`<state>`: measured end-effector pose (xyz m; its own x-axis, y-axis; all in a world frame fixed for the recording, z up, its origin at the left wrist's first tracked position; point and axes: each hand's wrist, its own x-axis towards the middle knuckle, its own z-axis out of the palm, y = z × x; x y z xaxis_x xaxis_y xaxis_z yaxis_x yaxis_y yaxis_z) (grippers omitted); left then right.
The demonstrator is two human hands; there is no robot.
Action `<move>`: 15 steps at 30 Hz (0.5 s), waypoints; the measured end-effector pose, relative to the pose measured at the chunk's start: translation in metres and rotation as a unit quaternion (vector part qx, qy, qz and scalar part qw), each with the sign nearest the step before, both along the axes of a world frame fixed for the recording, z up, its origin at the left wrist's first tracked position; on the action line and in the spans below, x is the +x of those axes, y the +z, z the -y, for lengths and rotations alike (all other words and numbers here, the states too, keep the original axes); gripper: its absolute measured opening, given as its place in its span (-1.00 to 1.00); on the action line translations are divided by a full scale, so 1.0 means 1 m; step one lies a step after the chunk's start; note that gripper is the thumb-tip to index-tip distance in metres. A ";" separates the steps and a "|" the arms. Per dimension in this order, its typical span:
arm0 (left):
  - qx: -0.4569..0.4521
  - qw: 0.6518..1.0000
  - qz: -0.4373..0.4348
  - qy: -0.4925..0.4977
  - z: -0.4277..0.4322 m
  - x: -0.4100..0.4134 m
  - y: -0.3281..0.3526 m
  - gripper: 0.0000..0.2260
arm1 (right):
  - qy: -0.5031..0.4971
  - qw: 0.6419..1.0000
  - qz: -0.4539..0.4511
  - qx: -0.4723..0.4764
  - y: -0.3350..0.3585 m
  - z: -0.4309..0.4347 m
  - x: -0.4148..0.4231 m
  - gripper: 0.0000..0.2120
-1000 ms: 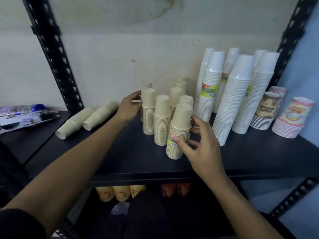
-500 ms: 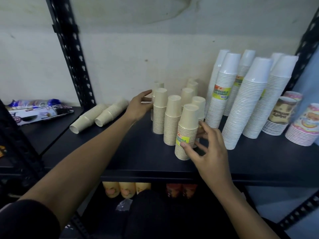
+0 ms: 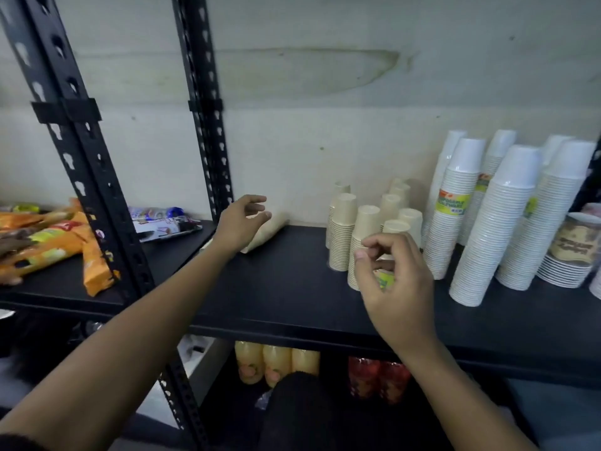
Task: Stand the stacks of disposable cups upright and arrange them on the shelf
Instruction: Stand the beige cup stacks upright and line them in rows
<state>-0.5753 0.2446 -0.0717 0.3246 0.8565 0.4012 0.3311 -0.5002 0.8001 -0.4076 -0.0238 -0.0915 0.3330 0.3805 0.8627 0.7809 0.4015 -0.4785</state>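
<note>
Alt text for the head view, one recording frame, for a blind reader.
A person's left hand reaches for a beige cup stack lying on the black shelf; the right hand hangs loosely curled before upright beige stacks. At right stand tall white stacks.

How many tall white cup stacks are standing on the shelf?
6 white cup stacks: front left, front middle, front right, back left, back middle, back right. Others may hide behind them.

Head view, looking down, near shelf [image 3: 292, 297]
</note>
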 end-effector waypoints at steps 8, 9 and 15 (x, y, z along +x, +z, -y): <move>-0.021 0.994 -0.075 0.077 -0.006 -0.059 -0.004 -0.62 | 0.076 0.994 0.042 -0.074 0.005 -0.079 -0.038 -0.89; -0.022 0.993 -0.081 0.084 -0.007 -0.063 -0.006 -0.60 | 0.077 0.992 0.050 -0.083 0.005 -0.091 -0.039 -0.88; -0.029 0.987 -0.111 0.116 -0.019 -0.079 -0.023 -0.52 | 0.063 0.983 0.074 -0.158 -0.006 -0.164 -0.040 -0.85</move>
<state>-0.6544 0.2635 -0.0947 0.1915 0.9374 0.2907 0.6022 -0.3461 0.7194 -0.4475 0.1403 -0.0976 0.1465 0.6669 0.7306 0.8045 0.3495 -0.4803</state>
